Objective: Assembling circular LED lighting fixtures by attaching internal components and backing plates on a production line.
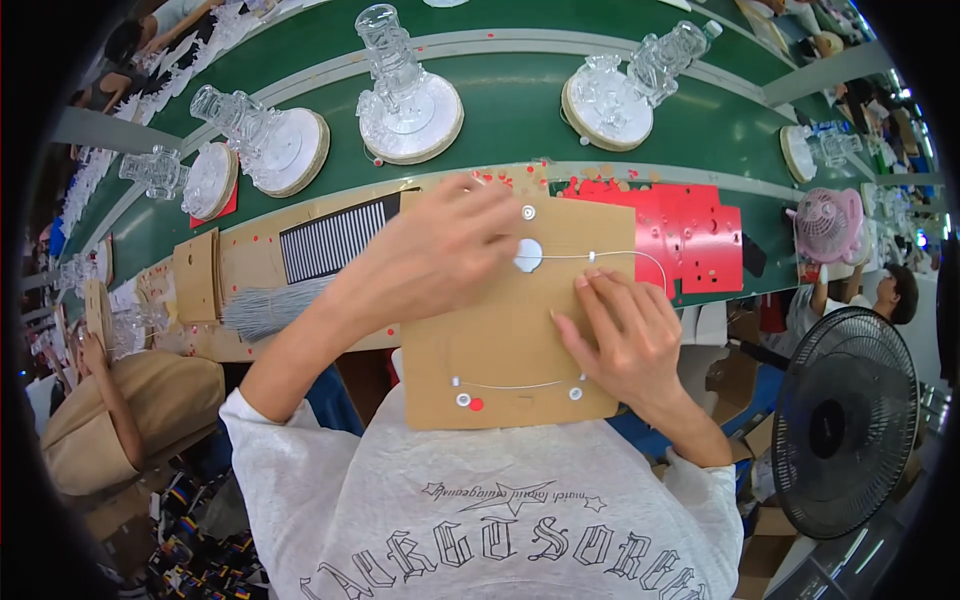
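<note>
Cardboard (500,335) under right hand (632,338), vessels (388,48) beyond

The bare left hand (462,235), fingers curled and blurred, is over the upper left part of the flat brown cardboard sheet (510,330); the bare right hand (630,338) rests spread on the sheet's right side, fingertips just beside a thin white wire (560,257). Right of the sheet lies glossy red card (695,235); left, a black-and-white striped rectangular panel (330,246) and a bundle of thin grey strands (265,310).
</note>
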